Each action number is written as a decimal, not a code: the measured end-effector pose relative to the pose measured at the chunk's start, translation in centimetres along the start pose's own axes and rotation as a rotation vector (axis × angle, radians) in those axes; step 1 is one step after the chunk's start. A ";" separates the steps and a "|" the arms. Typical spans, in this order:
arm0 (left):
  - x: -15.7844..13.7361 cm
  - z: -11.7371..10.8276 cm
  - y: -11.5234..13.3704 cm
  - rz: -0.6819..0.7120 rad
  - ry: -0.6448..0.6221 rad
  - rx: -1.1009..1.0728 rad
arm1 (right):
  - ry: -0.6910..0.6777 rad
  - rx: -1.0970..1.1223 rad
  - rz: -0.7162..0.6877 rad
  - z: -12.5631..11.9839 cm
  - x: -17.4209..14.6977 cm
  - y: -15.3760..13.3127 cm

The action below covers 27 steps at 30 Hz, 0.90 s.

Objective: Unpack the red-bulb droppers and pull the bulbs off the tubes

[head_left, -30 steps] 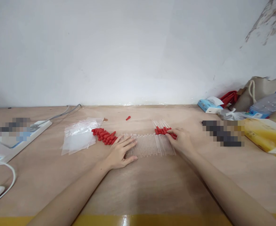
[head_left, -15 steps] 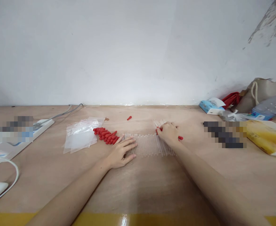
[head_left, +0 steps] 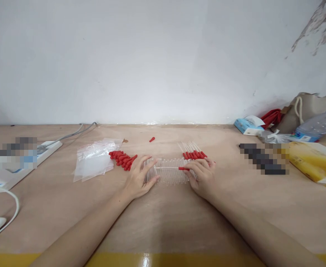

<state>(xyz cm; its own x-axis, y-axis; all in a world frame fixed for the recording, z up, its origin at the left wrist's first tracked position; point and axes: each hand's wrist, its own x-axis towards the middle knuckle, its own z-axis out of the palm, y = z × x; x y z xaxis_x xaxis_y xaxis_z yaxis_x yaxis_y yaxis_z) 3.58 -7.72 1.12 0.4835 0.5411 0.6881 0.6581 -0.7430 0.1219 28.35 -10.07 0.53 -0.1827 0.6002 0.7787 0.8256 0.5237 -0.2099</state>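
Red rubber bulb and clear tube form a dropper (head_left: 183, 168), pinched at its bulb in my right hand (head_left: 203, 176). Its tube points left, over a row of clear glass tubes (head_left: 172, 177) on the table. At the row's left end lies my left hand (head_left: 139, 178), thumb and fingers apart, with the dropper's tip between them but no visible grip on it. Loose red rubber bulbs (head_left: 121, 158) are heaped just beyond my left hand. Several finished-looking droppers (head_left: 194, 154) lie side by side behind my right hand, tubes pointing away.
One single red bulb (head_left: 152, 139) lies farther back. Clear plastic bags (head_left: 92, 163) are at left, near a white power strip (head_left: 50, 148) with cables. A tissue pack (head_left: 249, 127), a plastic bottle (head_left: 315, 124) and a yellow package (head_left: 313, 159) stand at right.
My right hand has come back toward me from the row of droppers and now holds one level, pointing left. The left hand has shifted slightly, its thumb and fingers turned toward the dropper's tip.
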 end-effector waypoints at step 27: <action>-0.2 1.3 1.8 0.234 -0.019 0.017 | -0.081 -0.016 -0.262 0.6 -1.1 -1.2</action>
<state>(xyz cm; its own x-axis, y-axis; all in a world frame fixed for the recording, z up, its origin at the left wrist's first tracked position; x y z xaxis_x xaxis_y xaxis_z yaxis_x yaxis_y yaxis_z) 5.40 -8.69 0.25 0.6348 0.3622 0.6825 0.5364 -0.8424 -0.0519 27.29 -11.00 -0.46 -0.4329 0.4919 0.7554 0.7524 0.6587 0.0022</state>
